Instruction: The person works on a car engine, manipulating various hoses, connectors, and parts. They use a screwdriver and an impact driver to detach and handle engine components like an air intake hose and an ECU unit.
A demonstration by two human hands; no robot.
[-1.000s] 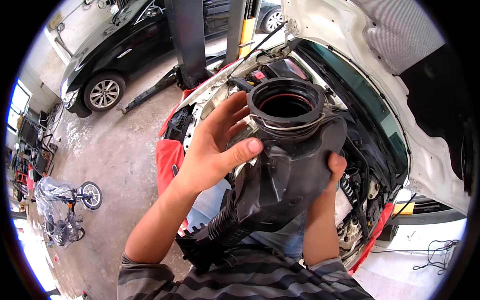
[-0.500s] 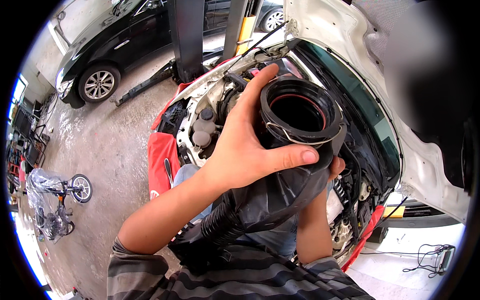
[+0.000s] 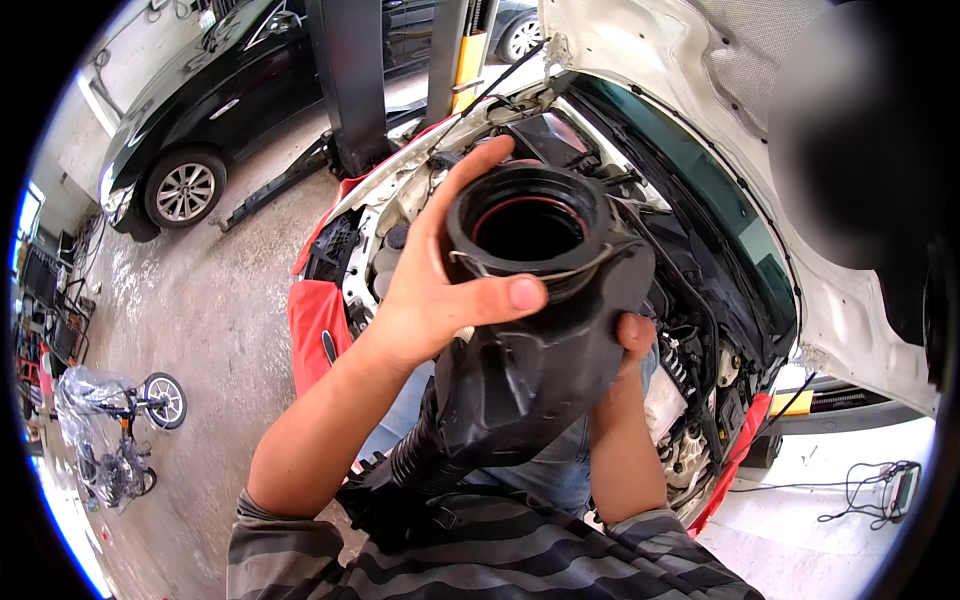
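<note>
Held up in front of my chest is a black plastic air intake duct [image 3: 530, 375] with a wide round mouth facing up. A thick rubber collar [image 3: 530, 264] rings the mouth, with a reddish line inside and a thin wire clip [image 3: 598, 262] around its base. My left hand [image 3: 420, 295] grips the collar from the left, thumb across its front and index finger stretched along the far side. On the right, my right hand [image 3: 634, 345] supports the duct's body; its thumb shows and the other fingers are hidden behind. A corrugated section [image 3: 412, 462] runs down toward my striped shirt.
Beyond the duct lies a white car's engine bay [image 3: 690, 390] under a raised hood [image 3: 650, 35]. Red fender covers [image 3: 312, 325] drape its sides. A lift post [image 3: 347, 90] and black car [image 3: 250, 120] stand at the far left, a plastic-wrapped bike [image 3: 110, 420] nearer. Cables [image 3: 860, 490] lie at right.
Both hands have moved the duct left, and it has turned so that more of its broad body shows on the right. The grip stays the same.
</note>
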